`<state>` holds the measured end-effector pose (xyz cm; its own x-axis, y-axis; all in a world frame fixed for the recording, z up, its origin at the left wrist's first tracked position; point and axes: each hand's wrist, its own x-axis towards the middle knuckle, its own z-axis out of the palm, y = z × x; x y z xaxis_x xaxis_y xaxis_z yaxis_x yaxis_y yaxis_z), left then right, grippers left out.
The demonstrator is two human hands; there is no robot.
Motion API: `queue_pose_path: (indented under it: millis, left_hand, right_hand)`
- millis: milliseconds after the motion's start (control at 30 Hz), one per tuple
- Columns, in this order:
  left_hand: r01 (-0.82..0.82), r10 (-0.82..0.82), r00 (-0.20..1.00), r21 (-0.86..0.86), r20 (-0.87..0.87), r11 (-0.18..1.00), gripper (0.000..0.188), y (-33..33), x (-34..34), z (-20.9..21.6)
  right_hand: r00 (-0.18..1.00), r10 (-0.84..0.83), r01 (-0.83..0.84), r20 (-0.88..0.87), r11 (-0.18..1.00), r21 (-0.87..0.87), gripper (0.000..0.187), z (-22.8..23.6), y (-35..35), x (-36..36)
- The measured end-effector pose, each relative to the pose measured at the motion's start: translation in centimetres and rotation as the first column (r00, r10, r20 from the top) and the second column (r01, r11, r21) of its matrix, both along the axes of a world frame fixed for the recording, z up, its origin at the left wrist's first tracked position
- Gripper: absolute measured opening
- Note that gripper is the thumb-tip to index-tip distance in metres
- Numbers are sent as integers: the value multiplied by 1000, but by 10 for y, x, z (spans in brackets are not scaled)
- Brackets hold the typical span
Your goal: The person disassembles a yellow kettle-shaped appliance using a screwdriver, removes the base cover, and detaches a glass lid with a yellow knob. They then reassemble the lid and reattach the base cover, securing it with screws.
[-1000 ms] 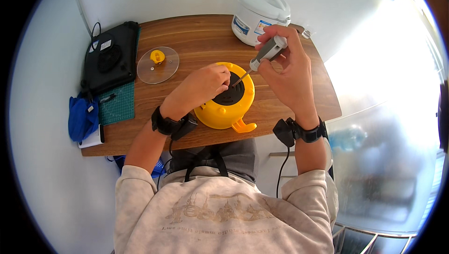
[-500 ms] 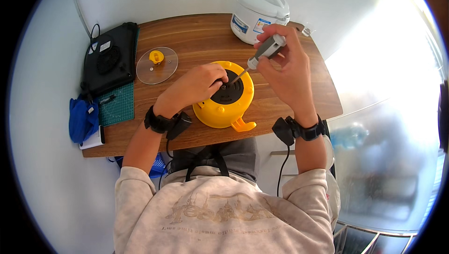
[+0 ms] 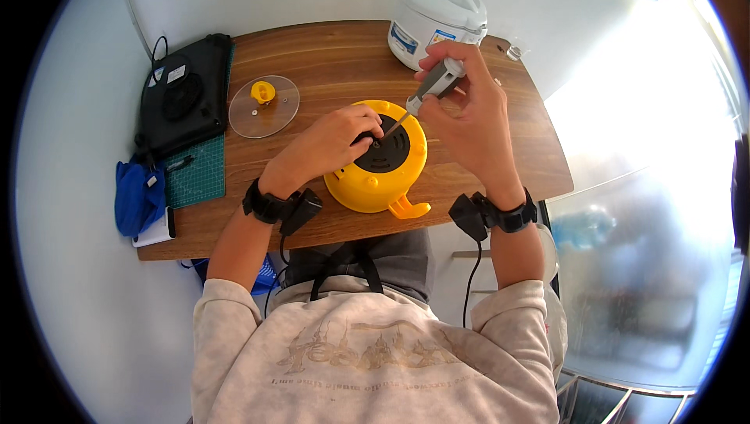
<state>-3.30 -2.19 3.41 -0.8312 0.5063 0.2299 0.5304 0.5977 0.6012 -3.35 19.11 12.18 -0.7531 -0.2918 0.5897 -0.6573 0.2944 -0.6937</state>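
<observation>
A yellow electric pot (image 3: 355, 194) with a side handle lies upside down on the table, its round black base plate (image 3: 384, 160) facing up. My right hand (image 3: 478, 115) grips a grey and white screwdriver (image 3: 434, 85) by its handle, with the shaft slanting down to the left. The screwdriver's tip reaches the middle of the base plate. My left hand (image 3: 326, 141) rests over the plate's left side, fingers curled together close to that tip. Whatever is between those fingertips is hidden.
Left of the pot lies a clear round lid (image 3: 258, 121) with a yellow knob. A black appliance (image 3: 181, 96) sits on a green cutting mat (image 3: 205, 182), beside a blue cloth bundle (image 3: 139, 194). A white rice cooker (image 3: 426, 14) stands at the back.
My right hand and the screwdriver's handle have shifted slightly left and down. The left hand stays at the plate, and the pot keeps its place.
</observation>
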Motion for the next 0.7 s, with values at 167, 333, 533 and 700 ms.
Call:
queue_pose_path:
  millis: [167, 333, 533, 700]
  left_hand:
    - [11, -11, 1000, 10, -15, 1000, 18, -1, 1, -1]
    - [-3, 3, 1000, 18, 9, 1000, 19, 0, 2, -2]
    - [-3, 3, 1000, 31, 9, 1000, 19, 0, 1, -4]
    - [4, -3, 1000, 42, -12, 999, 19, -1, 0, -8]
  right_hand:
    - [1000, -10, 9, 6, 1000, 25, 44, 0, -1, -1]
    - [1000, -20, 21, -21, 998, 62, 46, 1, -3, -1]
    - [991, 9, 7, -133, 993, 121, 50, 1, -7, 1]
    - [910, -33, 154, -413, 952, 265, 50, 9, -8, 3]
